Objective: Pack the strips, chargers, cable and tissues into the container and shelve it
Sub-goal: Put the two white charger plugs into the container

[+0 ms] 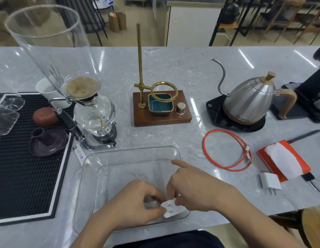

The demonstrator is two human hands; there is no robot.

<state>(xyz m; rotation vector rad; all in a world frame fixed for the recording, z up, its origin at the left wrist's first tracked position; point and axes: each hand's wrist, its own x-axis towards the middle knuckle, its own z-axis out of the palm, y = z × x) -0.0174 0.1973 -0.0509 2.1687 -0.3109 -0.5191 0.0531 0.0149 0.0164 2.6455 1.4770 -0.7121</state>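
A clear glass container (130,154) sits on the marble counter in front of me. Over its near right corner, my left hand (137,201) and my right hand (189,187) together hold a white charger (171,208) with two round pins facing up. A grey object shows under my left fingers. My right index finger points away from me. Right of the container lie an orange cable (227,149) coiled in a loop, a second white charger (270,181) and an orange tissue pack (282,158). A white strip packet (79,153) lies at the container's far left corner.
A siphon coffee maker (91,111) and a black drip mat (28,158) with cups stand on the left. A wooden pour-over stand (161,106) is behind the container. A steel gooseneck kettle (248,102) on its black base stands at the right.
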